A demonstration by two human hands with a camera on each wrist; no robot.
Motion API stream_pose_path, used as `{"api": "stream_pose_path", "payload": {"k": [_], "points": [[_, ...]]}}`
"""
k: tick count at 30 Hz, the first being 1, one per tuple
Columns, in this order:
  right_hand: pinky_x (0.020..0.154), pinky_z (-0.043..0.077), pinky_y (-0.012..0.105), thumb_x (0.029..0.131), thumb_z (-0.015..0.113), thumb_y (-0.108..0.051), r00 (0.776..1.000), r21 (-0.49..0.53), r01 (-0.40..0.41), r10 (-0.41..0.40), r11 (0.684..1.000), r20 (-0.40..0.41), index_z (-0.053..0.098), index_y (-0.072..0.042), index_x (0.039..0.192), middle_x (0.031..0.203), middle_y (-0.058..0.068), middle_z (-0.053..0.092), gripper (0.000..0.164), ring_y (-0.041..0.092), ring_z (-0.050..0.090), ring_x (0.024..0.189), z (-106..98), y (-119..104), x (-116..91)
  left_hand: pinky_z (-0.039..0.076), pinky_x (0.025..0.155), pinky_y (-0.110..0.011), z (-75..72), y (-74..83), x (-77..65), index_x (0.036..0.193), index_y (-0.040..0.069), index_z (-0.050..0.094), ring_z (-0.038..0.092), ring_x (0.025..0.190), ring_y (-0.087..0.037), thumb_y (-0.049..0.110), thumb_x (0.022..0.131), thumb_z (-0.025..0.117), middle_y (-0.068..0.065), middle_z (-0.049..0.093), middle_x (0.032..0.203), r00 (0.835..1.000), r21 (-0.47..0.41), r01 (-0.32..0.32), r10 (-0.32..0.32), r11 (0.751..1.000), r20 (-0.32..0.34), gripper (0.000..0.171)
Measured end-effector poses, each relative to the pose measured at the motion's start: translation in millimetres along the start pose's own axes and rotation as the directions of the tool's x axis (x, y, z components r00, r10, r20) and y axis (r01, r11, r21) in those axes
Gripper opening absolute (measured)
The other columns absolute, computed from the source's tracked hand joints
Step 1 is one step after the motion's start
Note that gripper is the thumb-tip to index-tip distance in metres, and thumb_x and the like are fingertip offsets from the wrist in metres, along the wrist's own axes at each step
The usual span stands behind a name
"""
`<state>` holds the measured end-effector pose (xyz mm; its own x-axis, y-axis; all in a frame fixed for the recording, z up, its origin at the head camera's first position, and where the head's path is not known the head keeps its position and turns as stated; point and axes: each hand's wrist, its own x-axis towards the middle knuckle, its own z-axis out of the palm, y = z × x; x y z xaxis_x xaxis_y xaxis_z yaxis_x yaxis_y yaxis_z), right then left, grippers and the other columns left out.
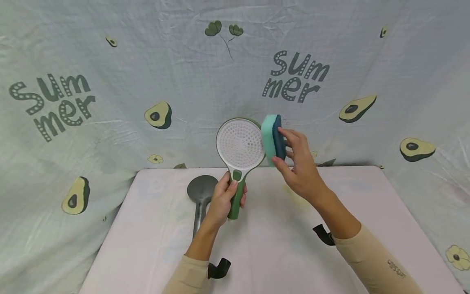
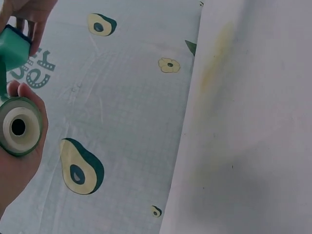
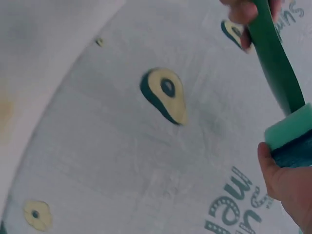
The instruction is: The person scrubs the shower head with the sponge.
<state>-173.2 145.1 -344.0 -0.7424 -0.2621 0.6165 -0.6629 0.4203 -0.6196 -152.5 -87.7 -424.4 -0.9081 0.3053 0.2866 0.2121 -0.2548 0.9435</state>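
Observation:
My left hand (image 1: pixel 221 200) grips the green handle of a shower head (image 1: pixel 240 143), whose round white nozzle face is turned toward the head camera. A sponge (image 1: pixel 269 139), light teal with a dark blue layer, is pinched between the thumb and fingers of my right hand (image 1: pixel 302 167). Its teal side touches the right rim of the shower head. In the left wrist view the handle's hollow end (image 2: pixel 18 127) shows within the left palm. From the right wrist, the green side of the shower head (image 3: pixel 278 58) meets the sponge (image 3: pixel 292 131).
A second, grey shower head (image 1: pixel 202 192) lies on the white table (image 1: pixel 161 228), left of my left forearm, its handle partly hidden. Black curved pieces (image 1: pixel 219 268) show beside both forearms. Behind the table hangs an avocado-patterned cloth (image 1: pixel 183 81).

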Motion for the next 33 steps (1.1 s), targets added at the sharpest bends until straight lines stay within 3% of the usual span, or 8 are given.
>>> {"api": "stream_pose_path", "payload": {"k": [5, 10, 18, 22, 25, 30, 31, 33], "points": [[0.105, 0.055, 0.034, 0.101, 0.058, 0.004, 0.998, 0.173, -0.041, 0.030, 0.984, 0.063, 0.015, -0.007, 0.158, 0.156, 0.021, 0.027, 0.073, 0.027, 0.055, 0.130, 17, 11, -25, 0.056, 0.064, -0.024, -3.4, 4.3, 0.3, 0.121, -0.008, 0.045, 0.061, 0.067, -0.012, 0.015, 0.113, 0.038, -0.009, 0.059, 0.093, 0.999, 0.024, -0.024, 0.025, 0.999, -0.045, 0.025], [0.099, 0.050, 0.012, 0.104, 0.051, 0.004, 0.992, 0.284, -0.100, 0.075, 0.954, 0.097, 0.015, -0.010, 0.160, 0.158, 0.018, 0.027, 0.068, 0.008, 0.054, 0.124, 8, 16, -29, 0.057, 0.068, -0.023, -9.4, 5.2, -2.0, 0.127, -0.009, 0.045, 0.061, 0.073, -0.011, 0.011, 0.111, 0.043, -0.004, 0.061, 0.097, 1.000, 0.094, -0.016, 0.018, 0.995, -0.020, 0.025], [0.099, 0.044, 0.011, 0.107, 0.053, -0.006, 0.988, 0.066, -0.044, 0.034, 0.997, 0.148, 0.037, -0.017, 0.161, 0.157, 0.012, 0.039, 0.058, 0.026, 0.048, 0.131, -38, 11, -5, 0.057, 0.072, -0.024, -17.3, 2.9, -8.6, 0.143, -0.004, 0.047, 0.063, 0.078, -0.015, 0.005, 0.108, 0.051, -0.023, 0.065, 0.102, 0.999, 0.303, -0.050, 0.052, 0.952, -0.001, 0.037], [0.101, 0.044, 0.031, 0.106, 0.056, -0.012, 0.978, -0.100, 0.038, -0.016, 0.994, 0.207, 0.041, -0.020, 0.159, 0.158, 0.009, 0.039, 0.056, 0.027, 0.046, 0.134, -53, 5, 6, 0.055, 0.073, -0.024, -17.3, 2.9, -10.5, 0.150, -0.003, 0.045, 0.062, 0.081, -0.015, 0.005, 0.106, 0.055, -0.024, 0.064, 0.104, 0.999, 0.384, -0.034, 0.043, 0.923, -0.013, 0.046], [0.099, 0.046, 0.045, 0.104, 0.061, -0.010, 0.967, -0.193, 0.127, -0.078, 0.973, 0.244, 0.046, -0.022, 0.157, 0.158, 0.011, 0.038, 0.057, 0.030, 0.049, 0.134, -57, -3, 14, 0.055, 0.073, -0.026, -16.6, 3.7, -10.4, 0.152, -0.002, 0.045, 0.061, 0.084, -0.016, 0.004, 0.104, 0.058, -0.020, 0.063, 0.108, 0.997, 0.493, -0.050, 0.073, 0.869, -0.028, 0.050], [0.100, 0.048, 0.056, 0.098, 0.068, -0.006, 0.922, -0.328, 0.319, -0.212, 0.889, 0.324, 0.051, -0.021, 0.153, 0.156, 0.022, 0.039, 0.060, 0.039, 0.046, 0.136, -51, -15, 20, 0.053, 0.079, -0.033, -13.8, 3.3, -9.6, 0.150, 0.002, 0.051, 0.058, 0.090, -0.018, 0.008, 0.102, 0.062, -0.013, 0.067, 0.111, 0.993, 0.706, -0.069, 0.116, 0.705, -0.018, 0.050], [0.102, 0.048, 0.057, 0.098, 0.068, -0.006, 0.917, -0.334, 0.332, -0.219, 0.882, 0.332, 0.050, -0.021, 0.154, 0.156, 0.022, 0.038, 0.060, 0.040, 0.044, 0.138, -50, -16, 20, 0.053, 0.080, -0.034, -13.0, 2.7, -9.7, 0.150, 0.002, 0.052, 0.058, 0.091, -0.018, 0.009, 0.102, 0.063, -0.012, 0.067, 0.110, 0.993, 0.716, -0.067, 0.114, 0.695, -0.018, 0.049], [0.103, 0.048, 0.057, 0.099, 0.066, -0.006, 0.923, -0.313, 0.313, -0.209, 0.897, 0.323, 0.049, -0.021, 0.154, 0.157, 0.020, 0.037, 0.060, 0.039, 0.044, 0.139, -49, -17, 18, 0.053, 0.078, -0.033, -11.7, 0.3, -10.1, 0.149, 0.002, 0.052, 0.058, 0.088, -0.018, 0.008, 0.102, 0.062, -0.011, 0.067, 0.105, 0.994, 0.705, -0.068, 0.110, 0.706, -0.014, 0.049]]}}
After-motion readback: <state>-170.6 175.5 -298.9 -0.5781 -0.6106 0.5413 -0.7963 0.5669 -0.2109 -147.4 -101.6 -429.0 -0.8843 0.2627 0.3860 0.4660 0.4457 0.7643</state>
